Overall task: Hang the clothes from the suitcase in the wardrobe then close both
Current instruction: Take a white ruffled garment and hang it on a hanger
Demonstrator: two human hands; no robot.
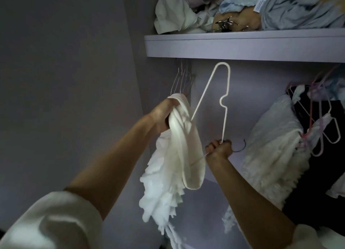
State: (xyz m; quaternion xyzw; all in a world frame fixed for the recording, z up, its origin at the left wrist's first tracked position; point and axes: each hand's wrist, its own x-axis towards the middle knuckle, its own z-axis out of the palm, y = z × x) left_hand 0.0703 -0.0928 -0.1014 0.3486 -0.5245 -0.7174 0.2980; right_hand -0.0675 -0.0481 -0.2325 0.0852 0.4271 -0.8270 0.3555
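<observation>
Clothes first: I see a white ruffled garment (173,166) bunched in my left hand (164,116), mid-frame, that grip curled tight round the top of the fabric so the rest hangs down toward the lower centre. My right hand (219,149) sits just right of it, fingers wrapped round the neck of a white wire hanger (225,92) — the grip is fully closed on it, with the dark hook poking out to the right of the fist. One arm of the hanger runs up to the upper centre and back down into the garment's folds; the other arm passes into the cloth below my fist. Both sleeves (56,220) are white, at the bottom corners. Left of the hanger, empty hangers (182,80) hang under the wardrobe shelf (242,45). On the right edge hang white and dark clothes (276,136) on pink and white hangers. Above the shelf — a heap of crumpled laundry (242,8).
</observation>
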